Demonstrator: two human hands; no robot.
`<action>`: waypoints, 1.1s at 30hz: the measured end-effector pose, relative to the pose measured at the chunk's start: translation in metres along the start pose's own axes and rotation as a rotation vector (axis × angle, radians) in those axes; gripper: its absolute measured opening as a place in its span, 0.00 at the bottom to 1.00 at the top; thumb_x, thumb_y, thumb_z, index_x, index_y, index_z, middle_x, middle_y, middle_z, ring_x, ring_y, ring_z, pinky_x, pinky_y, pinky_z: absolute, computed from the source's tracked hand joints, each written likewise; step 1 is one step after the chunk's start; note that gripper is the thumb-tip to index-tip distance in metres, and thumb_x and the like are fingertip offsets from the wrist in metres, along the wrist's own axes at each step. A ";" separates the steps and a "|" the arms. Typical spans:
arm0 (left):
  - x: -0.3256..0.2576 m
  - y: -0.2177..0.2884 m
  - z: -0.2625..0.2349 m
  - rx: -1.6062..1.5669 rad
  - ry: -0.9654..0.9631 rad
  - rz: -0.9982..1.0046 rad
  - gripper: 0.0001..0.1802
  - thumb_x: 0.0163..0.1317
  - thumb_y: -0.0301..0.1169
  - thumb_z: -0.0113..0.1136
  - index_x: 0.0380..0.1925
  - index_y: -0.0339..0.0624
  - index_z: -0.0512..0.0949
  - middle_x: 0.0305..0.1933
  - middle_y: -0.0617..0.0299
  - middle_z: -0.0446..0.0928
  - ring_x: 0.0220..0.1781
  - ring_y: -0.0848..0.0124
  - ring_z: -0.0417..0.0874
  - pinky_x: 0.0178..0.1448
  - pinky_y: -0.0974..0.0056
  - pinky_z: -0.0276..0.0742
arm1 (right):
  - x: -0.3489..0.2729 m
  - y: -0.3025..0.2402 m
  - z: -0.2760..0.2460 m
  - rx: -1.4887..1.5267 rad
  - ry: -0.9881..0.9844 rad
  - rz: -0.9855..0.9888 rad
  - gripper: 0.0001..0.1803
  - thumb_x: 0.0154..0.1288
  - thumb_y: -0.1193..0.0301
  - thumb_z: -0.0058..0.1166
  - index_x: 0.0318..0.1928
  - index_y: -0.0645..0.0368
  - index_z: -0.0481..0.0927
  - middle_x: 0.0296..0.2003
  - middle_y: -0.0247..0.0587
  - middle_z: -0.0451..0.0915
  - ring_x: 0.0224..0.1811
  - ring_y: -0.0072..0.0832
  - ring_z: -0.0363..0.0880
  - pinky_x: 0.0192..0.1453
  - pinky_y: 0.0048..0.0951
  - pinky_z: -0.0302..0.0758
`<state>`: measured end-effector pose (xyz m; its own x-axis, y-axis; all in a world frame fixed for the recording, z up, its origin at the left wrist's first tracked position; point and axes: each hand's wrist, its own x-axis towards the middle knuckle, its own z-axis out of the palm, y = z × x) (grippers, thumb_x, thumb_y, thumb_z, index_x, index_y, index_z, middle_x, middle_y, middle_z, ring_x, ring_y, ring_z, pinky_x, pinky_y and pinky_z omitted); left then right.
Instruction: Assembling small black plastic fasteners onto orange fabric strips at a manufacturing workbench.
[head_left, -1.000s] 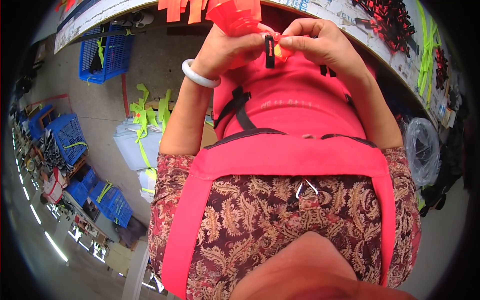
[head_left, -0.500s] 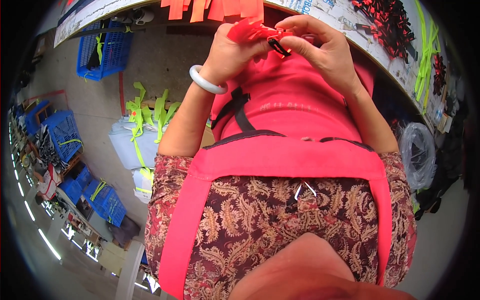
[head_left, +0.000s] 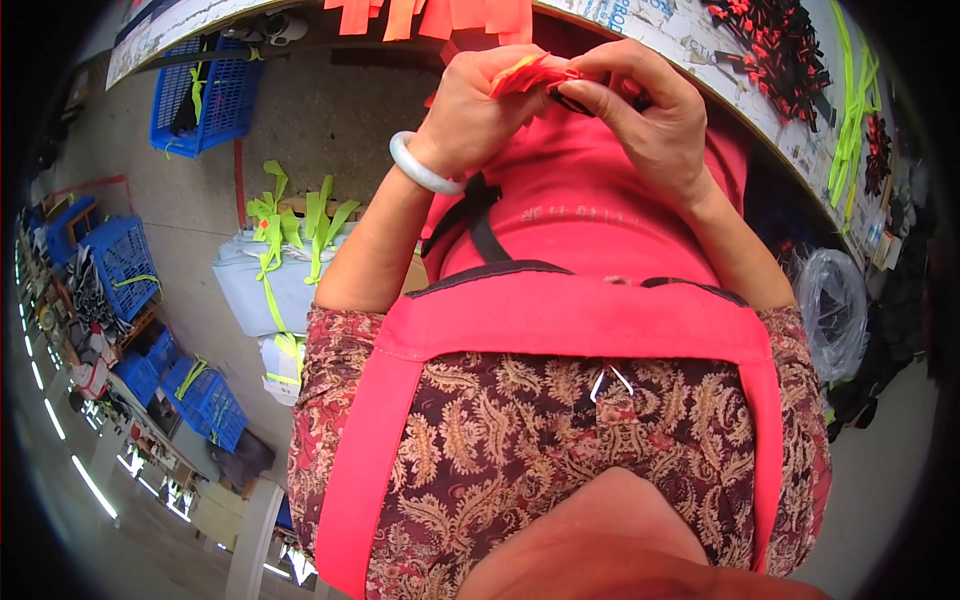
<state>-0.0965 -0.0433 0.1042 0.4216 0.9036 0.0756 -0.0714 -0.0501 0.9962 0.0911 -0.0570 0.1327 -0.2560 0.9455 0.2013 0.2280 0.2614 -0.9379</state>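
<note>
While the wearer of a red apron stands close against the workbench, both hands meet just in front of its edge, above the apron's lap. Left hand closed round a bunch of orange-red strips, folded ends poking up past the thumb; a pale bangle circles that wrist. Right hand bent in a pinch, thumb and forefinger on a small black loop at the bunch's right end. Fingertips nearly meet there; which fingers bear on which layer, I cannot tell. More orange strips hang over the bench edge, beyond the left hand. On the bench to the right: a heap of black-and-red pieces, then long yellow-green strips. Floor, left side: a blue crate near the bench, and a pale cloth bundle tied with yellow-green tape. Low on the right, clear plastic, loosely coiled.
</note>
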 end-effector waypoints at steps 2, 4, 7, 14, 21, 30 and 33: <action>0.000 -0.001 0.001 -0.033 -0.007 0.013 0.11 0.57 0.15 0.57 0.40 0.35 0.81 0.29 0.65 0.79 0.29 0.79 0.76 0.32 0.73 0.72 | 0.000 0.006 0.000 -0.064 -0.004 -0.134 0.09 0.57 0.77 0.64 0.39 0.63 0.81 0.32 0.36 0.79 0.29 0.16 0.77 0.32 0.17 0.72; -0.001 -0.003 0.002 -0.030 0.010 0.008 0.11 0.57 0.14 0.56 0.39 0.35 0.81 0.29 0.65 0.78 0.28 0.80 0.75 0.31 0.73 0.71 | 0.000 0.004 0.002 -0.004 -0.001 -0.114 0.08 0.58 0.78 0.63 0.39 0.63 0.81 0.32 0.36 0.79 0.29 0.16 0.77 0.32 0.16 0.72; -0.001 -0.010 0.004 -0.019 0.045 0.047 0.12 0.57 0.14 0.56 0.39 0.34 0.81 0.27 0.65 0.76 0.26 0.81 0.73 0.29 0.74 0.68 | -0.003 0.007 0.004 0.069 -0.004 -0.109 0.09 0.59 0.81 0.61 0.41 0.64 0.79 0.34 0.36 0.78 0.30 0.15 0.75 0.33 0.15 0.71; 0.000 -0.013 0.012 0.117 0.102 0.157 0.10 0.57 0.15 0.56 0.38 0.34 0.81 0.24 0.65 0.74 0.23 0.81 0.71 0.27 0.73 0.66 | -0.006 0.007 0.006 0.188 0.002 -0.054 0.09 0.62 0.82 0.57 0.43 0.67 0.76 0.37 0.36 0.77 0.34 0.16 0.75 0.39 0.16 0.73; 0.001 -0.007 0.005 -0.082 -0.008 0.019 0.10 0.57 0.15 0.57 0.38 0.33 0.81 0.25 0.65 0.75 0.26 0.81 0.73 0.29 0.73 0.68 | -0.008 0.014 0.002 0.107 -0.020 -0.046 0.09 0.62 0.82 0.57 0.43 0.67 0.76 0.37 0.37 0.77 0.35 0.18 0.77 0.39 0.16 0.74; 0.006 -0.008 0.008 -0.008 0.012 0.013 0.08 0.58 0.17 0.59 0.37 0.35 0.81 0.29 0.64 0.78 0.31 0.79 0.77 0.34 0.72 0.72 | -0.006 0.018 0.004 0.183 0.029 0.025 0.07 0.60 0.78 0.61 0.39 0.65 0.80 0.34 0.34 0.78 0.31 0.16 0.77 0.35 0.16 0.74; 0.010 -0.012 -0.001 0.002 -0.025 -0.075 0.08 0.59 0.21 0.61 0.40 0.35 0.82 0.30 0.61 0.81 0.31 0.77 0.81 0.36 0.72 0.77 | -0.007 0.022 -0.005 0.081 0.016 0.038 0.07 0.62 0.75 0.60 0.39 0.65 0.80 0.32 0.34 0.79 0.30 0.16 0.77 0.35 0.16 0.74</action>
<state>-0.0925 -0.0328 0.0925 0.4480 0.8941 0.0014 -0.0365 0.0167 0.9992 0.1022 -0.0573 0.1120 -0.2330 0.9577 0.1690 0.1601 0.2092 -0.9647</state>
